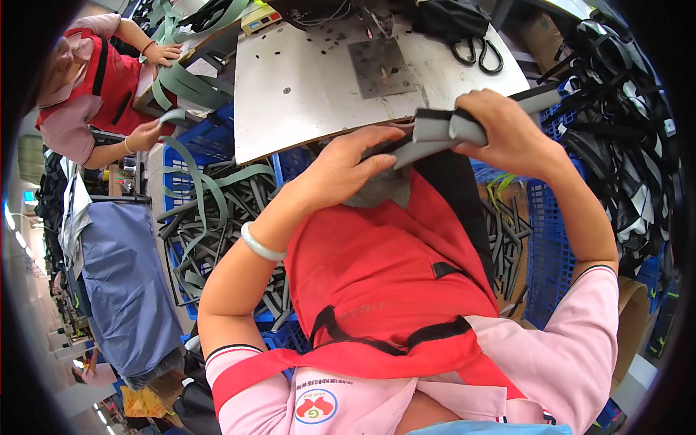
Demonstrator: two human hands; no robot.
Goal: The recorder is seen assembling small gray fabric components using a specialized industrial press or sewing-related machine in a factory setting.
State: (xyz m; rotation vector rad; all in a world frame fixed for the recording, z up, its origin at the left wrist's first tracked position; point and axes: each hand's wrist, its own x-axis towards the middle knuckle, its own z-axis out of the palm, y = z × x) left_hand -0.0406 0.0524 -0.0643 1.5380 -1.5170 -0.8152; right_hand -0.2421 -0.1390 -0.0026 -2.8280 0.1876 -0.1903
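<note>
"Where are the grey strips (pixel 433 130)?"
"Upper centre of the frame, right hand (pixel 502 130) clamped round them."
"And the left hand (pixel 349 164)?"
"Thumb and fingers apart at their left end (whether gripping, I can't tell)."

From where I stand, the right hand (pixel 500 130) covers part of the grey strips (pixel 433 130); black cloth (pixel 449 20) hides what the black loop handles (pixel 481 58) belong to.

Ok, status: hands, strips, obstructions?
Right hand gripping grey-and-black strips; left hand at their left end, hold unclear. Strips at white tabletop's near edge. Black-handled scissors farther back, seemingly not in the way.
</note>
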